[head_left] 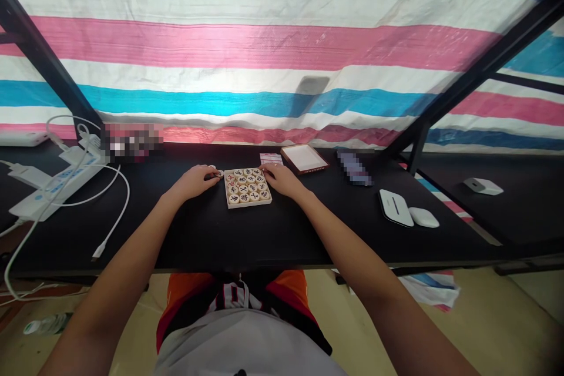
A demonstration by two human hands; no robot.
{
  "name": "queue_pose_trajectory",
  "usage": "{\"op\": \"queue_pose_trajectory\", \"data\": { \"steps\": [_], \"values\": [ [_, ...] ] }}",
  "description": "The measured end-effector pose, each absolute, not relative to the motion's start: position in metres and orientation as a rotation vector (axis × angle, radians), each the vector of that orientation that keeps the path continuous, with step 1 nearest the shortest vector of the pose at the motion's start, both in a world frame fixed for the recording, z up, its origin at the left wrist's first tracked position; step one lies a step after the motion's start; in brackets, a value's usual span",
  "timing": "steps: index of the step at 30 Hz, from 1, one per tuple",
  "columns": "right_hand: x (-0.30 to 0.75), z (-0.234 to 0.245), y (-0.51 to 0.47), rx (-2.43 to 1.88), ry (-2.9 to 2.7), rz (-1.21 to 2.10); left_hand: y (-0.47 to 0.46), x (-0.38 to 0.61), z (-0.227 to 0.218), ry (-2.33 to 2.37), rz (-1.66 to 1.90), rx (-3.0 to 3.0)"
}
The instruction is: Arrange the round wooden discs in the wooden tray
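A shallow cream box [250, 204] lies on the black desk, filled with rows of round Chinese chess pieces [244, 190] marked in black and red. My left hand [198, 180] is at the box's left side, its fingertips closed on a single chess piece [220, 174] just outside the rim. Another loose piece [212, 167] shows behind those fingers, partly covered. At the back right corner of the box, my right hand [282, 181] has its bent fingers against the rim, and they hide part of that corner.
Behind my right hand lie a brown-edged lid-like tray [305, 158] and a pink-and-white card [271, 158]. A blurred phone-like object [353, 167], a white flat device [396, 208] and a white case [423, 217] lie farther right. A power strip [59, 188] with white cables occupies the left.
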State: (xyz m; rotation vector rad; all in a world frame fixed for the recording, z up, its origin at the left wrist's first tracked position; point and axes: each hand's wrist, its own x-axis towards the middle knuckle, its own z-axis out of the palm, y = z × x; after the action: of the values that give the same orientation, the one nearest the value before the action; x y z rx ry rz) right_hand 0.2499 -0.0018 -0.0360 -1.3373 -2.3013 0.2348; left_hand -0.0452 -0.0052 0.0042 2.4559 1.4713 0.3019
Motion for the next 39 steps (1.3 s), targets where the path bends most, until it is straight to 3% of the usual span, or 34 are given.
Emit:
{"op": "queue_pose_trajectory", "data": {
  "steps": [10,16,31,39],
  "values": [
    [0.249,-0.034,-0.004,-1.359,-2.295,0.236,-0.005,-0.047,0.0,1.605,0.496,2.439],
    [0.25,-0.034,-0.004,-1.358,-2.302,0.226,-0.002,-0.051,-0.004,1.426,0.287,2.516],
    [0.251,-0.036,-0.002,-1.337,-2.309,0.235,-0.002,-0.043,-0.01,1.485,0.21,2.558],
    [0.25,-0.034,-0.003,-1.346,-2.305,0.242,-0.014,-0.035,0.002,1.305,0.59,2.511]
  ]
}}
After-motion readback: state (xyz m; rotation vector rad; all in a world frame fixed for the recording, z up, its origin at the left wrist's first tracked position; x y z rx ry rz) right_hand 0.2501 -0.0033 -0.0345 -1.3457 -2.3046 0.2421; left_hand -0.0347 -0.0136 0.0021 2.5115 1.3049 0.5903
